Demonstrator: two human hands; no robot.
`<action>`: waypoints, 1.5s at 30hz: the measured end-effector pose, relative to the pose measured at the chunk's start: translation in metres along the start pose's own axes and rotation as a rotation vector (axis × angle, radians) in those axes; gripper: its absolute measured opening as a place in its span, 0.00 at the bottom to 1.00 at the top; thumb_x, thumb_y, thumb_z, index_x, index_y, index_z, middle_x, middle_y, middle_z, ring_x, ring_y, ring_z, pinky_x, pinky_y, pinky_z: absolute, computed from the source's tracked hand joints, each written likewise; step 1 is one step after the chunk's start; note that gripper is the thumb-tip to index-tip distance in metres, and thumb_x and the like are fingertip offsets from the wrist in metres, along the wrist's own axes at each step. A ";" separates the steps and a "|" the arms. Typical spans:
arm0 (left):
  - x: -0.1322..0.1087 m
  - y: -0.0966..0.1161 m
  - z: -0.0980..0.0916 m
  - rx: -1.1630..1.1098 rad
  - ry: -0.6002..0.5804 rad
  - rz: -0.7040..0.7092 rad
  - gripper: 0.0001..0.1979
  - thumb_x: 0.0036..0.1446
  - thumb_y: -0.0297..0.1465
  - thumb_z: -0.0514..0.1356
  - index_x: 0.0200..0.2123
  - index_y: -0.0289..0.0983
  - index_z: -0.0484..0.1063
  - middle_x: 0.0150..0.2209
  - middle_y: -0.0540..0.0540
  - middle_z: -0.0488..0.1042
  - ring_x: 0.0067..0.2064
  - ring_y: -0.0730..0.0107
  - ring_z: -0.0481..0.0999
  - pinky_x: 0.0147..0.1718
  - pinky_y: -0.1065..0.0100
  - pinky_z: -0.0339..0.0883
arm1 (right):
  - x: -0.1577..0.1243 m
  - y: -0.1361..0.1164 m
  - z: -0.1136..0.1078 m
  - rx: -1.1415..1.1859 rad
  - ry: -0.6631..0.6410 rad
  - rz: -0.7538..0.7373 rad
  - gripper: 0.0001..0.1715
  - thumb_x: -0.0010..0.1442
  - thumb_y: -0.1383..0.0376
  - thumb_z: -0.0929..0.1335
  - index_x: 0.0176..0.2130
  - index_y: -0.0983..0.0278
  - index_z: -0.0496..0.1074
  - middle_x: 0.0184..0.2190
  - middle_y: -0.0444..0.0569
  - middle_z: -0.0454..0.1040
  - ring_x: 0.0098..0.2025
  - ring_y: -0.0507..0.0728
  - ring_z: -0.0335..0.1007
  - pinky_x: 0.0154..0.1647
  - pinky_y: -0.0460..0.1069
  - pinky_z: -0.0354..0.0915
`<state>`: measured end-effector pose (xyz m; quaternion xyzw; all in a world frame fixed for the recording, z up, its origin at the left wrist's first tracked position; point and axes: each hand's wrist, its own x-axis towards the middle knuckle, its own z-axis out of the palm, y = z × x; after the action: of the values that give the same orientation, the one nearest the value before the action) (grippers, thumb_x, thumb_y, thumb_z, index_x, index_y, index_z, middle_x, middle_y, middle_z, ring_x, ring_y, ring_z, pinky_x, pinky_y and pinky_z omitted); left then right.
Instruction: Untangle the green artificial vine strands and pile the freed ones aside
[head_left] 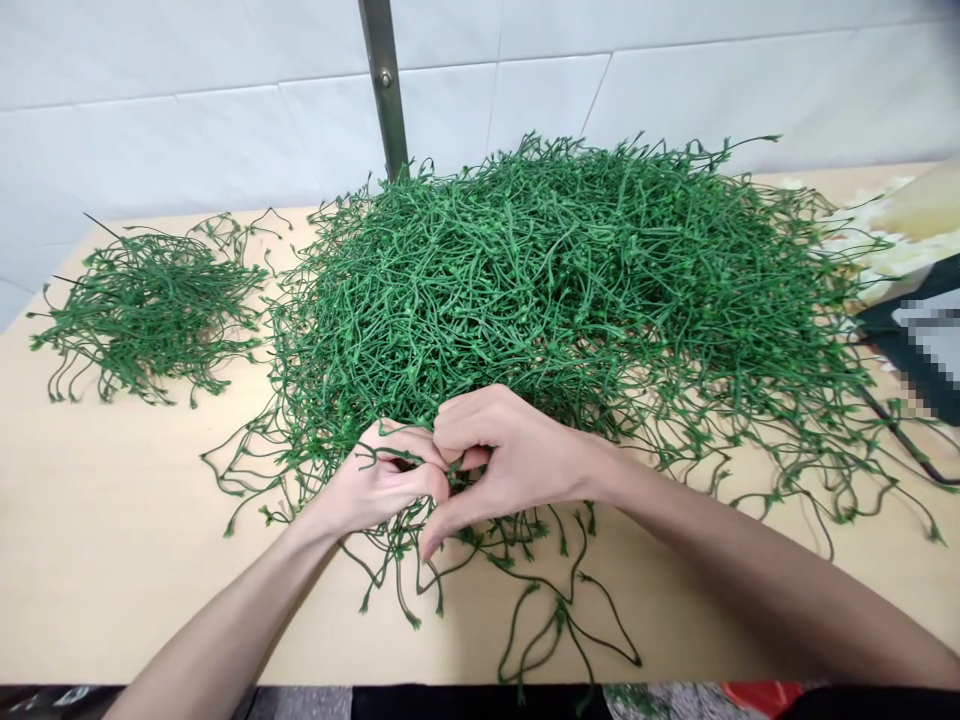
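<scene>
Desk (pixel 112 520): one, pale, wood-toned top. Wall (pixel 187 150): one, white tile, behind desk.

Heap (pixel 525 260): one, green artificial stems, across the middle and right of desk. Stems tangled; individual count not possible.

Pile (pixel 154 310): one, same kind of stems, left of heap and apart from its main mass. Two dark, straight tips project at its left.

Frame (pixel 885 325): one, dark, at right edge; pale face pixelated, any writing there unreadable. White flowers (pixel 862 250): several, just beside heap's right end; count uncertain.

Hands: two, meeting at heap's front edge. Right hand (pixel 469 475): fingers curled against the left, thumb apart; whether it grips a stem, cannot tell. Left hand (pixel 397 475): thumb and forefinger closed on a stem (pixel 373 456), which crosses the forefinger.

Post (pixel 385 110): one, metal, in front of wall. Loose cluster (pixel 559 612): one, several stems, at desk's front edge. Bolt (pixel 385 77): one, on post.
</scene>
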<state>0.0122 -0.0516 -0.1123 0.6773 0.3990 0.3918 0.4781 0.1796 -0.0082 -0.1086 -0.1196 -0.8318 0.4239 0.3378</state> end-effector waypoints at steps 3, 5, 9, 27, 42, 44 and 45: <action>-0.003 -0.003 0.001 0.006 0.009 0.010 0.18 0.52 0.39 0.66 0.16 0.35 0.73 0.16 0.47 0.73 0.20 0.73 0.69 0.20 0.73 0.64 | 0.000 0.004 0.010 0.024 0.098 -0.055 0.41 0.47 0.45 0.75 0.16 0.64 0.46 0.16 0.34 0.43 0.20 0.45 0.40 0.22 0.45 0.43; -0.005 -0.005 0.001 -0.023 0.005 0.012 0.14 0.53 0.33 0.64 0.17 0.35 0.73 0.18 0.47 0.74 0.21 0.73 0.70 0.21 0.73 0.65 | -0.001 0.006 0.015 0.062 0.156 -0.058 0.43 0.46 0.43 0.75 0.16 0.64 0.45 0.16 0.34 0.43 0.20 0.45 0.39 0.21 0.45 0.42; -0.006 -0.006 0.001 -0.037 0.016 -0.022 0.10 0.48 0.23 0.60 0.16 0.35 0.71 0.17 0.50 0.73 0.21 0.74 0.70 0.22 0.75 0.66 | -0.002 0.007 0.021 0.083 0.217 0.017 0.45 0.42 0.41 0.75 0.16 0.63 0.43 0.15 0.34 0.43 0.19 0.44 0.39 0.20 0.46 0.41; -0.005 0.000 0.010 -0.160 0.046 -0.135 0.25 0.54 0.49 0.63 0.18 0.34 0.69 0.18 0.49 0.70 0.22 0.74 0.67 0.22 0.73 0.66 | -0.009 0.012 0.039 0.159 0.419 0.124 0.48 0.40 0.40 0.76 0.15 0.62 0.40 0.13 0.35 0.43 0.19 0.45 0.36 0.17 0.46 0.40; -0.008 -0.001 0.007 -0.230 0.121 -0.142 0.26 0.58 0.50 0.59 0.22 0.33 0.70 0.21 0.47 0.70 0.20 0.75 0.67 0.18 0.72 0.61 | 0.003 -0.004 -0.013 0.174 0.407 0.091 0.33 0.55 0.52 0.74 0.18 0.63 0.52 0.17 0.38 0.51 0.21 0.47 0.46 0.23 0.47 0.48; -0.009 -0.005 0.006 -0.267 0.101 -0.150 0.27 0.59 0.51 0.57 0.22 0.33 0.69 0.22 0.46 0.69 0.21 0.75 0.68 0.18 0.72 0.60 | 0.004 -0.010 -0.030 0.124 0.418 0.181 0.30 0.68 0.52 0.61 0.19 0.64 0.61 0.19 0.43 0.60 0.24 0.49 0.55 0.25 0.47 0.53; -0.010 -0.007 0.006 -0.285 0.096 -0.149 0.27 0.60 0.51 0.57 0.21 0.33 0.69 0.22 0.45 0.69 0.22 0.74 0.67 0.18 0.72 0.60 | 0.005 -0.014 -0.038 0.084 0.411 0.237 0.30 0.70 0.53 0.59 0.21 0.65 0.65 0.21 0.45 0.65 0.25 0.49 0.59 0.26 0.47 0.55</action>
<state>0.0126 -0.0609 -0.1219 0.5518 0.4109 0.4400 0.5771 0.2023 0.0091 -0.0798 -0.2861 -0.7074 0.4617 0.4523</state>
